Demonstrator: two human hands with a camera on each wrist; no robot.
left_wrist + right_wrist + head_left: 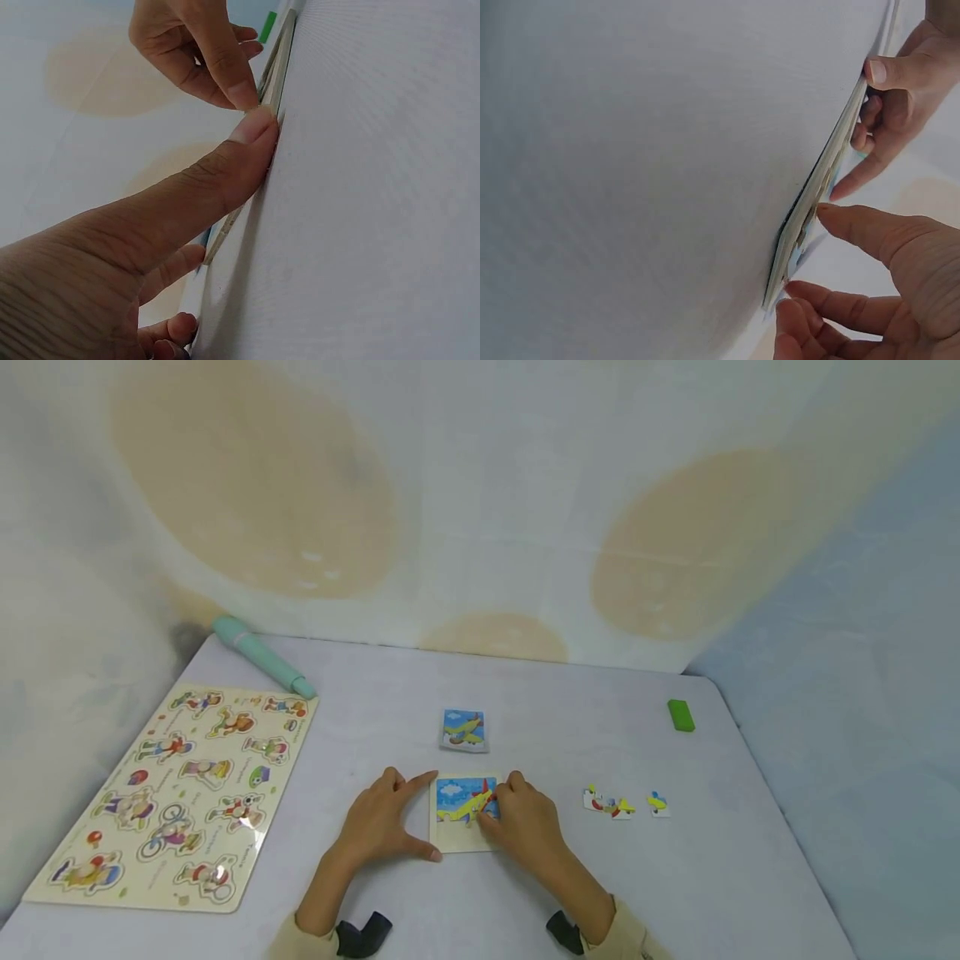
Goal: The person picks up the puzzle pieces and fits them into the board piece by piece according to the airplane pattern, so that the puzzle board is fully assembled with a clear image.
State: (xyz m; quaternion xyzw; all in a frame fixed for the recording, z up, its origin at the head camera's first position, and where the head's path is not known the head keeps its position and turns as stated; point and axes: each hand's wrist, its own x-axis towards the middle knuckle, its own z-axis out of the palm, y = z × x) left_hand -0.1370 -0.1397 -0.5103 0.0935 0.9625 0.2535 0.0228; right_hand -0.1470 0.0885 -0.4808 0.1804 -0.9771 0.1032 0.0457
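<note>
A small puzzle board (459,838) with a pale frame lies on the table, its upper part filled with a picture of a yellow and red airplane in a blue sky. My left hand (381,818) holds it by the left side, index finger at the upper corner and thumb at the lower one. My right hand (527,823) bends over the picture's right side, thumb and fingertips at a puzzle piece (480,806) partly hidden by them. In the right wrist view the right thumb (855,225) touches the picture surface.
Loose puzzle pieces (609,803) lie to the right. Behind the board is a small square airplane picture (463,729). A large peg puzzle board (172,793) lies at left, with a mint-green pen-shaped object (262,656) at its far corner. A green block (681,716) sits at the back right.
</note>
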